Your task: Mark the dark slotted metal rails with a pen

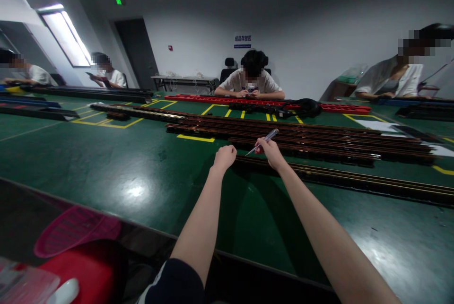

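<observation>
My right hand (pixel 271 150) is closed around a slim screwdriver (pixel 266 137) with a clear handle. Its thin shaft slants down to the left, the tip just above the near end of a long dark rail (pixel 340 178) with brassy edges. That rail lies on the green table and runs off to the right. At its left end, my left hand (pixel 225 157) is closed on the rail, though its fingertips are hidden behind the hand. Just beyond both hands lies a bundle of similar long dark rails (pixel 301 136) with coppery edges.
Across the green table (pixel 106 167) a person (pixel 250 77) sits behind a red slotted rail (pixel 198 99) and coiled black cable (pixel 307 107). Other people sit at left and right. Below the near edge are a pink basket (pixel 78 230) and a red stool (pixel 88 266).
</observation>
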